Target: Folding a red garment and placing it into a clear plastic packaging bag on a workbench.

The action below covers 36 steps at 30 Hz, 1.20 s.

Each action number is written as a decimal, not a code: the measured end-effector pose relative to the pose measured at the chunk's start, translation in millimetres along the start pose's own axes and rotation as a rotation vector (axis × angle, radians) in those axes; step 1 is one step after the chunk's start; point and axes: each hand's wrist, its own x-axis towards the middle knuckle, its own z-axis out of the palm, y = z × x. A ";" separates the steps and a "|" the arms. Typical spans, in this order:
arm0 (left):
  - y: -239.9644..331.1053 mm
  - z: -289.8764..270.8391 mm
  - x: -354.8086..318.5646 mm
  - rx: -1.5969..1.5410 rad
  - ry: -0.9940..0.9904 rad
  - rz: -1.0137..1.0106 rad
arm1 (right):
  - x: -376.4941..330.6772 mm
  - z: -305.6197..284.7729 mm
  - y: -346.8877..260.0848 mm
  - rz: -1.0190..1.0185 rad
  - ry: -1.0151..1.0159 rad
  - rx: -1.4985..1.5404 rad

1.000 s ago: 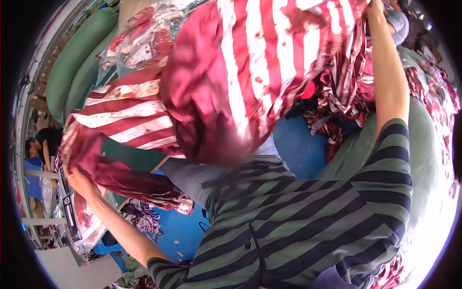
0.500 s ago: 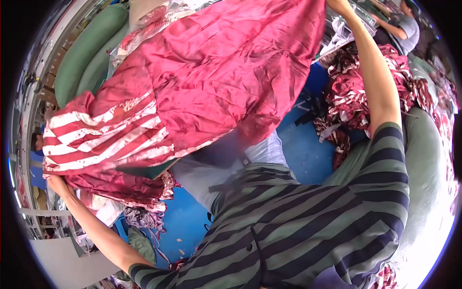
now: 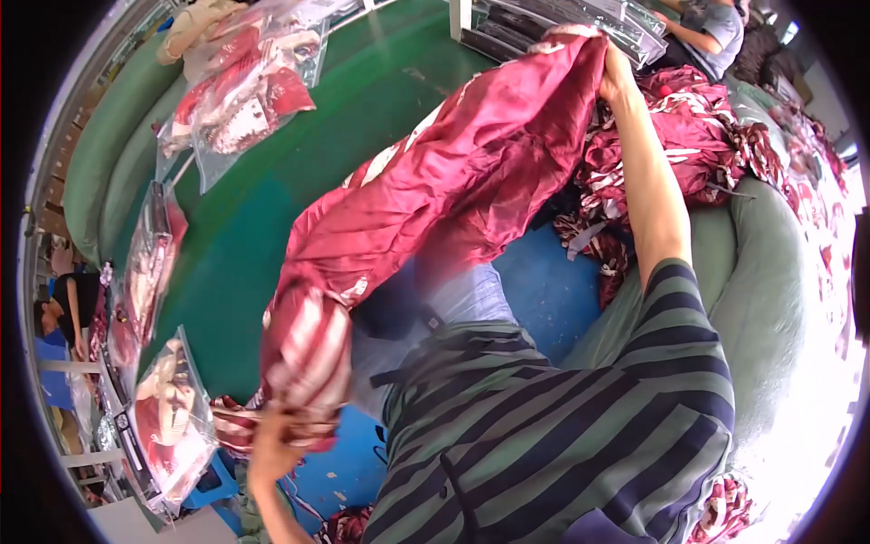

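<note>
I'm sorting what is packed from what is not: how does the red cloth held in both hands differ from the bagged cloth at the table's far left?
The held red cloth is loose and unpacked; the bagged cloth sits sealed in a clear plastic bag. The held cloth is stretched in the air between the left hand and right hand; the bagged cloth lies flat on the green table. Both are red with white stripes.

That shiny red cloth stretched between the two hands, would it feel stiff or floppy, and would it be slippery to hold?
Probably very floppy: the red cloth sags and creases between the left hand and the right hand. Its glossy sheen suggests a slick weave that may slide through the fingers, so a bunched grip seems wise. It looks light, since one raised hand carries its upper end.
</note>
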 end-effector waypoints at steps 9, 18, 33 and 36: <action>122.4 87.4 202.2 -0.524 0.066 0.216 | -67.0 -56.1 69.9 0.108 0.175 -0.071; 302.3 187.6 398.2 -1.679 -0.753 0.160 | -252.1 -19.5 89.6 0.252 -0.487 -0.304; 252.2 302.5 421.3 -0.539 -0.683 -0.046 | -325.5 -16.7 57.8 0.060 -0.074 0.213; 258.4 303.2 382.2 -0.997 -0.709 0.068 | -312.4 -61.8 79.8 0.045 -0.050 0.335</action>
